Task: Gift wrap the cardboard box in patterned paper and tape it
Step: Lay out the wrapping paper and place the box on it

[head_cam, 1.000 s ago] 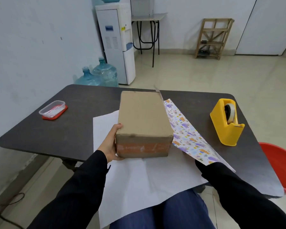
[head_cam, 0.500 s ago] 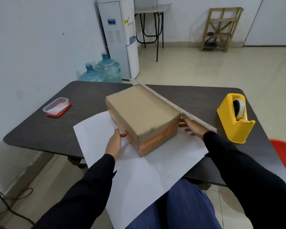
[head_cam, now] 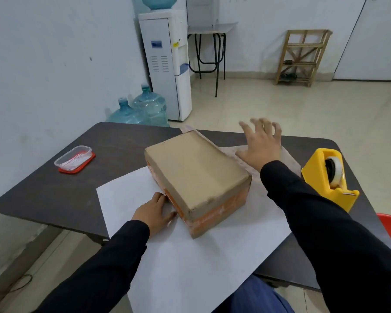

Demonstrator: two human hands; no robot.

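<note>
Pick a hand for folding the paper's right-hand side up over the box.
Right, probably. The right hand hovers open over that part of the wrapping paper, just beyond the cardboard box. The left hand rests against the box's near-left side, steadying it.

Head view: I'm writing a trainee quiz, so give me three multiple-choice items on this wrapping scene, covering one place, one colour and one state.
1. The cardboard box sits: A on the paper; B on the floor; C on a chair.
2. The tape dispenser is: A red; B yellow; C blue.
3. The right hand is: A gripping tape; B open, holding nothing; C pinching the paper.
Answers: 1 A, white paper shows under its near corner. 2 B, its body is plainly yellow. 3 B, it is spread wide beyond the box, with nothing in it.
</note>
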